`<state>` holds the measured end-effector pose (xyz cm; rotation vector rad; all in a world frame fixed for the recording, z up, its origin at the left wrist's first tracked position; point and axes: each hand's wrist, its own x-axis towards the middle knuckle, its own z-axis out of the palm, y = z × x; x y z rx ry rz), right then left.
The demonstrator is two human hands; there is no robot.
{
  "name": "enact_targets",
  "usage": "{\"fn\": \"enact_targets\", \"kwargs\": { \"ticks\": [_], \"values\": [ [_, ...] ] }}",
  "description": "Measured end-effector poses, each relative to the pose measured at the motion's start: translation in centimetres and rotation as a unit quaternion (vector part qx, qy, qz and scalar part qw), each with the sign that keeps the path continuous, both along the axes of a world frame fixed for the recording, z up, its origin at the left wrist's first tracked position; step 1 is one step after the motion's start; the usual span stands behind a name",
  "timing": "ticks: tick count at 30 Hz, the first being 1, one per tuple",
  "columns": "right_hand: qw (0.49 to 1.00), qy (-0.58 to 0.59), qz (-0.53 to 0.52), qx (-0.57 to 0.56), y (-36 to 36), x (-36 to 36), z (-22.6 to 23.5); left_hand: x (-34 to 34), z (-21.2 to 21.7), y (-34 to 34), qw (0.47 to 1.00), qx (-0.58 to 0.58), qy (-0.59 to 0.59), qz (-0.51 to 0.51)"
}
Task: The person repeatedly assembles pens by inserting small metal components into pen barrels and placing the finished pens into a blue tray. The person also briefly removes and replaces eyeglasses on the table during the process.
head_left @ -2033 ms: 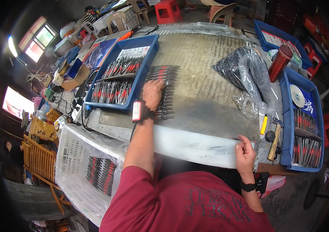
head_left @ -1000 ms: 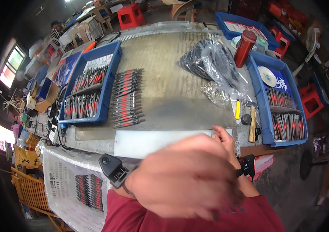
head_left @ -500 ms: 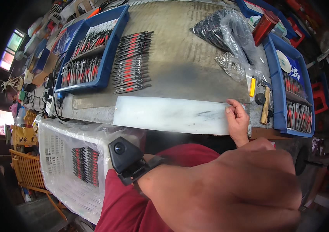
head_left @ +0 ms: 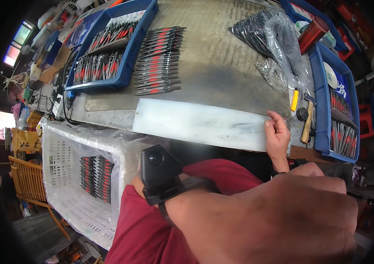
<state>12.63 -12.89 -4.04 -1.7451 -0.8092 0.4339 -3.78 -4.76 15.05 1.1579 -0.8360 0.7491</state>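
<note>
My right hand rests at the right end of a long white strip along the table's near edge. Its fingers are apart from the thumb, with nothing visible between them. Big and close to the camera, my left hand stretches across the lower right, back turned up. Its fingers curl away from view, so whatever they hold, if anything, is hidden. A black device is strapped to that wrist. Beyond the strip lies a column of slim dark tools with red middles.
Blue trays of similar tools stand left and right. A hammer, a yellow-handled tool, plastic bags and a red cylinder lie right. A plastic-lined white basket with stacked tools stands lower left.
The view has tilted slightly. My left hand has shifted a little right and down in the picture. My right hand's thumb and fingers look further apart, still at the strip's end.
</note>
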Motion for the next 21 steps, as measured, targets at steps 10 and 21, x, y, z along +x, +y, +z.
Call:
{"fn": "enact_targets", "kwargs": {
  "ticks": [10,21],
  "values": [
    [0.999,-0.021,-0.030,-0.008,0.4,0.6,-1.9,2.0,-4.4,5.4,0.974,-0.015,0.227,0.018],
    [0.998,-0.059,-0.025,0.017,0.4,-0.3,0.4,4.0,-13.4,7.9,0.914,-0.166,0.346,-0.129]
  ]
}}
